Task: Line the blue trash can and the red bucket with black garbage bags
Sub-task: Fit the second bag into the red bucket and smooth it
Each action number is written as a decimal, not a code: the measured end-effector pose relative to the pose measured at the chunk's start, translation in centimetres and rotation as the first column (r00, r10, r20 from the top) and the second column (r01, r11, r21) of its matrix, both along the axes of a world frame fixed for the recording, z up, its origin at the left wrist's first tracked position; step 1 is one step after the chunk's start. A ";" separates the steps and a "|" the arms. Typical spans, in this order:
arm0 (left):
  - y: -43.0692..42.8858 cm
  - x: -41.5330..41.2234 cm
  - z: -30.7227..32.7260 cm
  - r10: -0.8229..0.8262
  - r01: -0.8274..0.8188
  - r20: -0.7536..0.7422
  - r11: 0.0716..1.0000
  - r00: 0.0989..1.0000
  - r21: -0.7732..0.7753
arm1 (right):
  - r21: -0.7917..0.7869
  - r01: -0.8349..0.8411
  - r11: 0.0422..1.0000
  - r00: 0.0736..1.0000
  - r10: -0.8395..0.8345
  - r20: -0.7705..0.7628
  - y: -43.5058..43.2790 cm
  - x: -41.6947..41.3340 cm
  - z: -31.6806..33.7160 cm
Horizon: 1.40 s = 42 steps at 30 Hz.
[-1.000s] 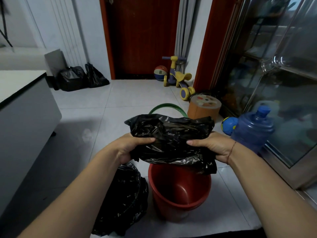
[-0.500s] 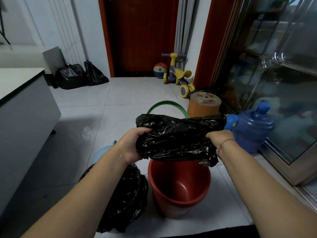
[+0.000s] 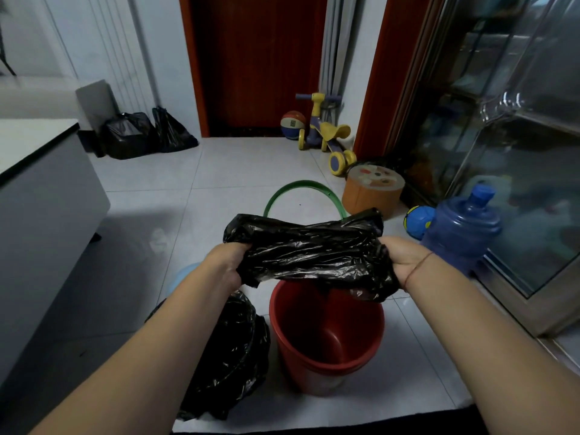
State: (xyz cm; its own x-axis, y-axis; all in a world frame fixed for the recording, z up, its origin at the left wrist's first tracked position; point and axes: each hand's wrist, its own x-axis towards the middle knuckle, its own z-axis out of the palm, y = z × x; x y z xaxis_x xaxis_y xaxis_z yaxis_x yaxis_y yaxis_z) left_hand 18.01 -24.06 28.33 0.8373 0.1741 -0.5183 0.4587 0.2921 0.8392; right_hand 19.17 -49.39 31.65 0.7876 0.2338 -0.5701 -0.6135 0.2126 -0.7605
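Observation:
A crumpled black garbage bag is stretched between my two hands just above the red bucket. My left hand grips the bag's left end and my right hand grips its right end. The bucket stands upright on the tiled floor, its red inside bare, with the bag's lower edge hanging over its far rim. To the left of the bucket stands the blue trash can, mostly hidden by my left forearm and by a black bag that covers it.
A green hoop lies on the floor behind the bucket. On the right are a blue water jug, a ball, an orange round stool and a glass door. A grey cabinet stands at left; black sacks at the back wall.
My hands have moved apart and pulled the bag wider. The bag has dropped lower toward the bucket's rim.

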 end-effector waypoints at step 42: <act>-0.3 -1.7 -0.5 -0.573 0.573 0.032 0.813 0.819 -0.107 | -0.018 0.031 0.999 0.999 -0.030 0.037 -2.4 -0.1 -0.3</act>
State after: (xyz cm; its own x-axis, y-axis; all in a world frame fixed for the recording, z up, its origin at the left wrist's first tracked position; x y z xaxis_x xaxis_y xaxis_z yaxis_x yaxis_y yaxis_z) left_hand 16.28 -24.39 27.85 0.7672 -0.3930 -0.5069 0.5726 0.0634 0.8174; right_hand 19.11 -51.80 31.40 0.8145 0.1989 -0.5450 -0.5789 0.2162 -0.7862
